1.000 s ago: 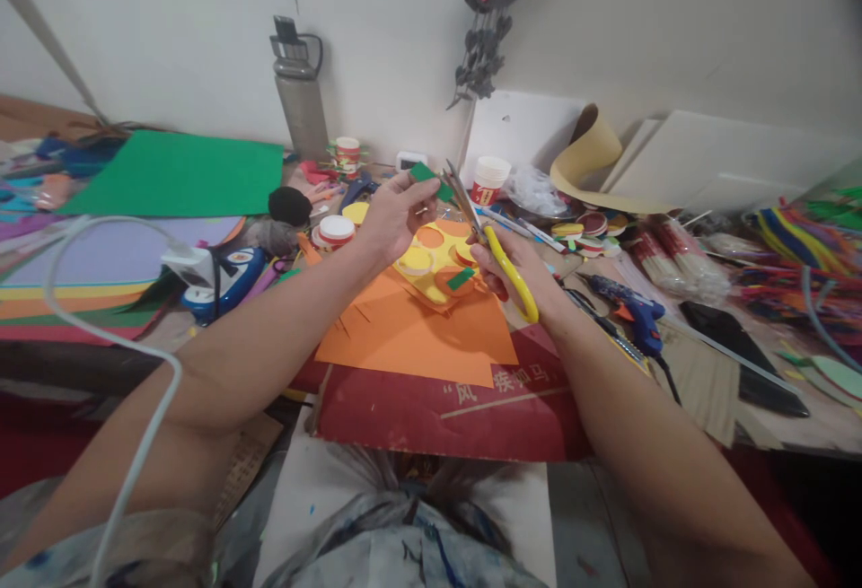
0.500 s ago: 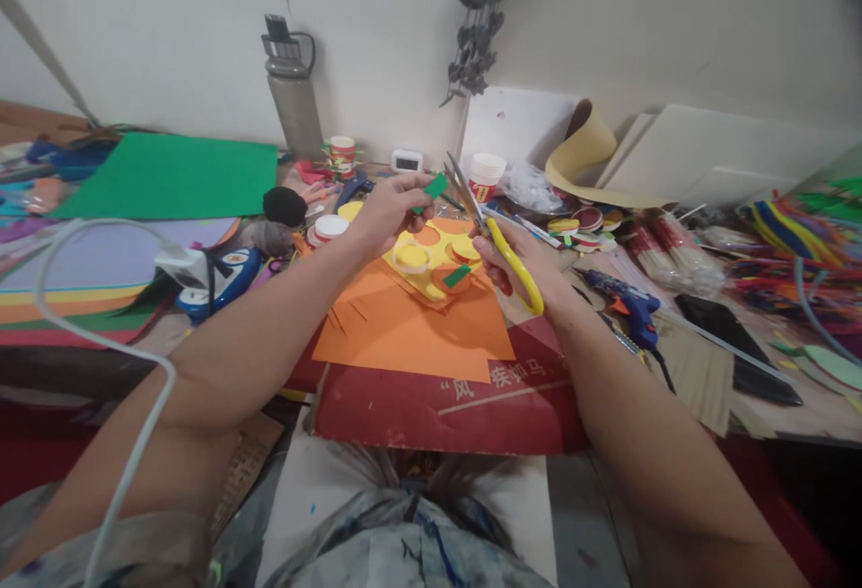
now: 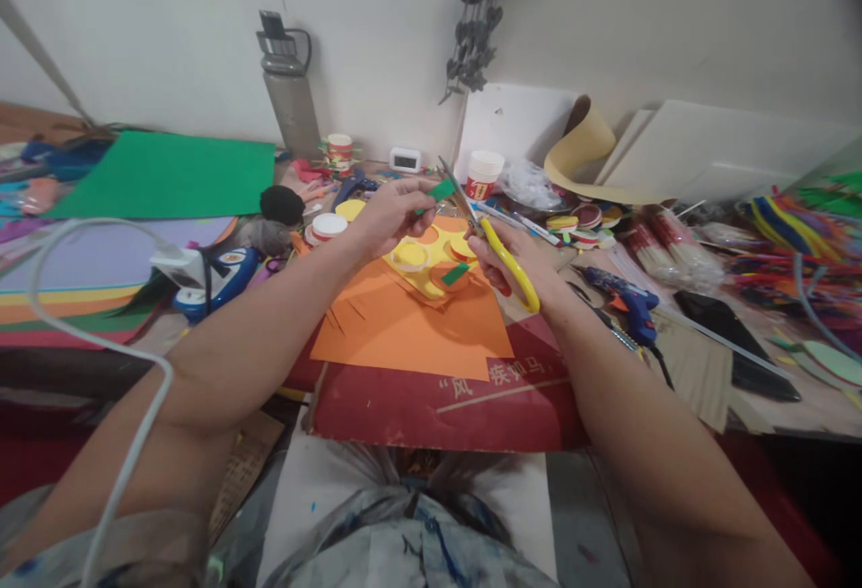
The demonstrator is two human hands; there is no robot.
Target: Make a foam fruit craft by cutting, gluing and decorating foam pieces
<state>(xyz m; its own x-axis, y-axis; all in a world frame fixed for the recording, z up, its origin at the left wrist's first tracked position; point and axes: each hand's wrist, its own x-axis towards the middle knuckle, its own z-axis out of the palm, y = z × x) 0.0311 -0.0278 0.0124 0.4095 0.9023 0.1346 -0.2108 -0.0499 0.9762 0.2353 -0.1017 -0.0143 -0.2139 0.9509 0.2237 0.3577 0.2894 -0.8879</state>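
Note:
Between the fingers of my left hand (image 3: 397, 215) is a small green paper strip (image 3: 441, 195), its free end pointing right. My right hand (image 3: 515, 260) grips yellow-handled scissors (image 3: 506, 256), the blades up against the strip's end. Whether the blades have cut into it I cannot tell. Below my hands lie orange sheets (image 3: 404, 328) and yellow paper with round holes (image 3: 424, 281). A second green piece (image 3: 456, 275) rests on an orange round there, near yellow discs (image 3: 409, 254).
A red board (image 3: 444, 417) lies under the sheets. On the right are a blue glue gun (image 3: 626, 296) and a black phone (image 3: 734, 346). To the left are a green sheet (image 3: 168, 175), a white cable (image 3: 135, 346) and a grey bottle (image 3: 291, 103). Paper cups (image 3: 483, 173) stand behind.
The green strip and the scissor blades have come together; before, a small gap lay between them. The strip has shifted slightly right and the scissors slightly left.

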